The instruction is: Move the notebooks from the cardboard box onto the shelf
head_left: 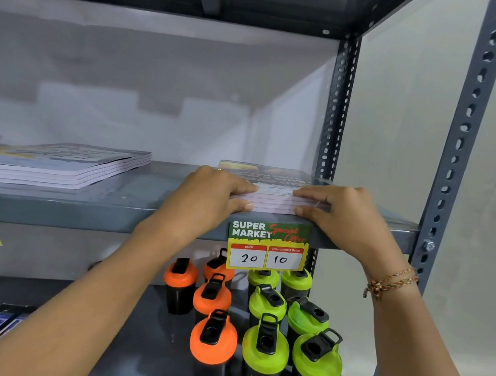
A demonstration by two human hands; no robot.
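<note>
A stack of notebooks (274, 191) is held at the right end of the grey metal shelf (131, 214), pinched between fingers above and thumb at the front edge by the left hand (208, 195) and right hand (343, 215). A second stack (55, 165) lies farther left. A pale wall (411, 120) is seen behind the slotted upright (466, 127).

Both arms extended forward; left hand (211, 196) and right hand (343, 213) palms down, fingers flat (thumbs underneath)
</note>
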